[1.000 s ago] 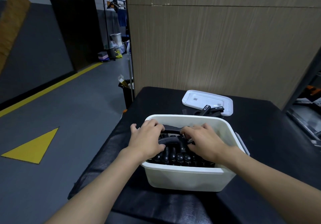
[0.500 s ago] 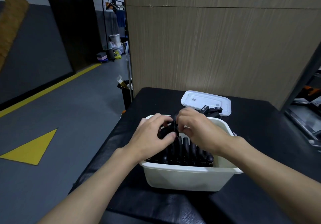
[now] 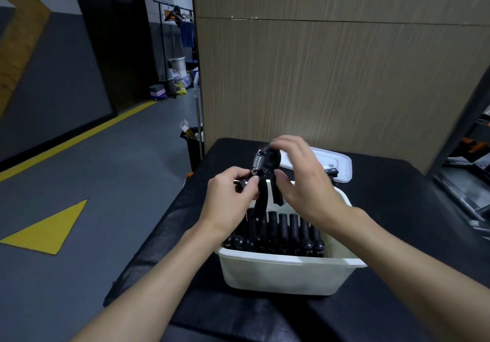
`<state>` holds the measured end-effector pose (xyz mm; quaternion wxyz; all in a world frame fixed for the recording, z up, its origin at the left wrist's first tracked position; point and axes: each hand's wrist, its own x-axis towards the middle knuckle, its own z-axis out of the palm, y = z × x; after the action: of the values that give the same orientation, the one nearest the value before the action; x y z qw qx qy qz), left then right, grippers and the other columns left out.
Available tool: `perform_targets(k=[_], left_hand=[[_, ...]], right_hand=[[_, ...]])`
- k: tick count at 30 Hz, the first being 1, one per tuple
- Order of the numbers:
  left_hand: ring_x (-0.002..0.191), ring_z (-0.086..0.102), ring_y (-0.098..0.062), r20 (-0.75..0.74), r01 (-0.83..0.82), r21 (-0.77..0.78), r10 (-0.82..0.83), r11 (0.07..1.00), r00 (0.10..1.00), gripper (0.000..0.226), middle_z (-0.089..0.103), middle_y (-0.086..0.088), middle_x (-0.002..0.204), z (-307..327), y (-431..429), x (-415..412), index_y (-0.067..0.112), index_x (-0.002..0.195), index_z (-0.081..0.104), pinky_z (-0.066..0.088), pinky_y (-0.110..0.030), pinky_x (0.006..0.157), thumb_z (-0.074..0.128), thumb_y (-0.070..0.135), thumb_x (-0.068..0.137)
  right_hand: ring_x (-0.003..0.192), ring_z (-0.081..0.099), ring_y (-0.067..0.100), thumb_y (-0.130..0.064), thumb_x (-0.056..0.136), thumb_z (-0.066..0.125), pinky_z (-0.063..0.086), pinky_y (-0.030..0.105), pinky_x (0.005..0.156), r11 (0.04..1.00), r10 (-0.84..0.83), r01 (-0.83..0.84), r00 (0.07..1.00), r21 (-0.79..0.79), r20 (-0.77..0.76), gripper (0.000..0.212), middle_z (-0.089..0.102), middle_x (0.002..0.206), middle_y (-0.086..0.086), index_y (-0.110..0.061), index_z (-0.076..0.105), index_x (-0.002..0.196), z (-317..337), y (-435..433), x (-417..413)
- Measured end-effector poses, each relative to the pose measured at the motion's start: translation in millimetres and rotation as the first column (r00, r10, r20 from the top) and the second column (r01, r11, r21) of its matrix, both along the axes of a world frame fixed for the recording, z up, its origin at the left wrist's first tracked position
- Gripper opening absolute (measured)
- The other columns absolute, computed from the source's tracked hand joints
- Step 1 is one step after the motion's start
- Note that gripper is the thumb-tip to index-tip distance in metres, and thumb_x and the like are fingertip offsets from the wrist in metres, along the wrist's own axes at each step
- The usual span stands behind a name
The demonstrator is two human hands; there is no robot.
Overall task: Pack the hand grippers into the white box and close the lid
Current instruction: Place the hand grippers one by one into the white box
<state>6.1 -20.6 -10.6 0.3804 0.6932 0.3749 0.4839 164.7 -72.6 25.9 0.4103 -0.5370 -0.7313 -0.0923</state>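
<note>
Left hand [image 3: 230, 195]: pinching knob of hand gripper [image 3: 266, 180]
Right hand [image 3: 305, 182]: fingers on gripper's top, above white box [image 3: 289, 272]

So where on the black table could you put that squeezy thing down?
Bare cloth lies right of the white box, out to the table edge, and in front of the box between the arms. It is crowded inside the box, packed with hand grippers, and behind it, where the lid lies.
</note>
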Motion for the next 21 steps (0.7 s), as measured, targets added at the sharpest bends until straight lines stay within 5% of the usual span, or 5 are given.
perform_targets(k=[4, 7, 11, 14, 21], left_hand=[[0.070, 0.075, -0.022, 0.173, 0.005, -0.139, 0.019, 0.990, 0.985, 0.012, 0.074, -0.010, 0.070, 2, 0, 2, 0.007, 0.088, 0.069, 0.061, -0.038, 0.075, 0.062, 0.013, 0.096], [0.071, 0.074, -0.025, 0.235, 0.065, -0.264, -0.001, 0.962, 0.972, 0.020, 0.073, -0.019, 0.074, 8, -2, 1, 0.000, 0.083, 0.071, 0.060, -0.030, 0.068, 0.061, 0.012, 0.096], [0.074, 0.064, -0.008, -0.262, -0.106, -0.106, 0.075, 0.989, 0.962, 0.020, 0.072, 0.002, 0.076, -8, 16, -11, 0.021, 0.080, 0.073, 0.053, -0.039, 0.077, 0.058, 0.030, 0.090], [0.116, 0.052, -0.012, -0.547, -0.210, 0.001, 0.176, 0.978, 0.818, 0.029, 0.061, 0.014, 0.118, -19, 21, -15, 0.031, 0.119, 0.059, 0.034, -0.039, 0.102, 0.052, 0.034, 0.091], [0.127, 0.042, -0.018, -0.734, -0.045, 0.023, 0.047, 0.999, 0.677, 0.034, 0.049, 0.010, 0.138, -30, 22, -10, 0.022, 0.128, 0.057, 0.025, -0.043, 0.100, 0.045, 0.022, 0.097]], right_hand=[[0.101, 0.054, 0.009, -0.025, 0.089, 0.070, 0.041, 0.021, 0.085, 0.853, -0.236, 0.093, 0.946, -0.514, -0.220, 0.055, 0.056, 0.119, -0.004, -0.019, 0.044, 0.136, -18, -4, 14], [0.089, 0.062, 0.015, -0.020, 0.092, 0.067, 0.045, 0.017, 0.069, 0.864, -0.251, 0.089, 0.929, -0.496, -0.271, 0.030, 0.063, 0.111, 0.001, -0.018, 0.058, 0.120, -29, -2, 24], [0.106, 0.060, 0.020, -0.016, 0.096, 0.056, 0.038, 0.021, 0.077, 0.841, -0.218, 0.189, 0.976, -0.508, 0.003, 0.028, 0.064, 0.117, 0.002, -0.012, 0.059, 0.124, -31, 2, 32], [0.099, 0.060, 0.025, -0.014, 0.096, 0.051, 0.042, 0.031, 0.075, 0.805, -0.166, 0.229, 0.973, -0.548, 0.163, 0.013, 0.065, 0.105, 0.002, -0.015, 0.060, 0.105, -40, 8, 45], [0.089, 0.060, 0.030, -0.024, 0.097, 0.041, 0.050, 0.044, 0.078, 0.765, -0.069, 0.292, 0.923, -0.574, 0.379, 0.011, 0.063, 0.098, 0.005, -0.018, 0.051, 0.096, -63, 26, 54]])
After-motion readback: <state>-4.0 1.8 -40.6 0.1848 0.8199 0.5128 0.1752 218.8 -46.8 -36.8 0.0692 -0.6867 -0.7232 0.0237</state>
